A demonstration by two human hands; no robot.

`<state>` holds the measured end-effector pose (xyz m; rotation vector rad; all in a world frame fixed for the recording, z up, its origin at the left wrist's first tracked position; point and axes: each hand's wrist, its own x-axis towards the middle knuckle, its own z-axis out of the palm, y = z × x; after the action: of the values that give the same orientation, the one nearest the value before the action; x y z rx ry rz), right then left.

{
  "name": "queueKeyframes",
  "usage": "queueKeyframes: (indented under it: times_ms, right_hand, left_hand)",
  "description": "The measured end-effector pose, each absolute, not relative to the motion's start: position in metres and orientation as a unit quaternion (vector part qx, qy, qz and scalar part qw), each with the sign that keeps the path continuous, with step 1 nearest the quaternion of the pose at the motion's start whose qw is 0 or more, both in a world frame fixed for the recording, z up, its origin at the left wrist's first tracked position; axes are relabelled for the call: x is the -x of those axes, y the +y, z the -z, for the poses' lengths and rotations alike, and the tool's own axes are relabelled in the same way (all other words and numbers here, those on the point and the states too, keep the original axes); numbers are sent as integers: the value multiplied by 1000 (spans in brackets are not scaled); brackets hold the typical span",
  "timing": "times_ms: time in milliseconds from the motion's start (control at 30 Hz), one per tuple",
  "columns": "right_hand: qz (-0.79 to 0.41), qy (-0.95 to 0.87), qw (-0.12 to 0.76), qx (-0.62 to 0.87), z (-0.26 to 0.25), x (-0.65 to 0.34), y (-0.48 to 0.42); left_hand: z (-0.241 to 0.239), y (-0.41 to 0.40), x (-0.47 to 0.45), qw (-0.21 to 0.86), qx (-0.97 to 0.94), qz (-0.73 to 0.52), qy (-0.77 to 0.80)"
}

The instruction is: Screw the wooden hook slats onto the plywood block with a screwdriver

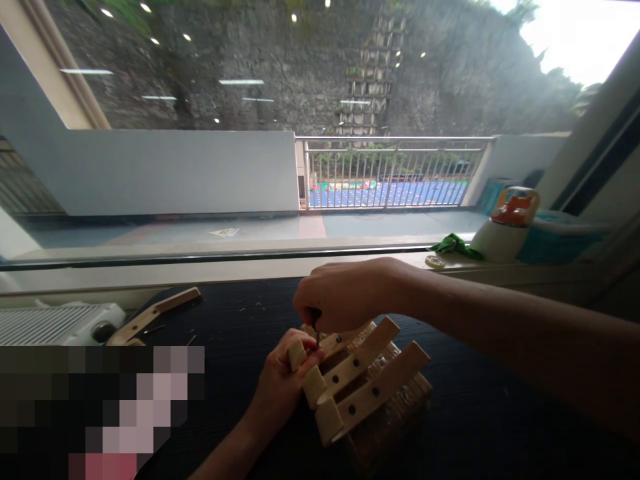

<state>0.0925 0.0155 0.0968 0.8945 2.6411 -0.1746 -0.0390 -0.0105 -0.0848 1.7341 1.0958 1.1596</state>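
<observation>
My right hand [345, 293] is closed round a screwdriver [317, 333] with a dark handle; its thin metal shaft points down. The tip meets the farthest of several pale wooden pieces, though the exact contact is hidden by fingers. My left hand [285, 373] pinches the near end of that wooden piece [299, 355] beside the shaft. Two more angled wooden pieces, a middle one [345, 370] and a nearer one [373, 393], lie alongside, each with dark round holes or screw heads. Under them is a clear plastic tray [415, 393] with a ribbed surface.
On the dark table [240, 313], another angled wooden piece [160, 308] lies at left near small thin bits. A white ribbed appliance [65, 323] stands beyond it. A green cloth [456, 247], a white-and-orange container [505, 227] and a teal box [560, 237] sit on the windowsill.
</observation>
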Motion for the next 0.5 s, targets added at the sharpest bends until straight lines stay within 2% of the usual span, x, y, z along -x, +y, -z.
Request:
queueKeyframes:
  times_ms: [233,500]
  right_hand:
    - [53,907,161,-386,-101,-98,14]
    - [71,930,165,-322,-104,-97,13]
  left_hand:
    - [86,-11,39,386,-682,-448,430]
    - [82,-12,38,388,-675,-453,434]
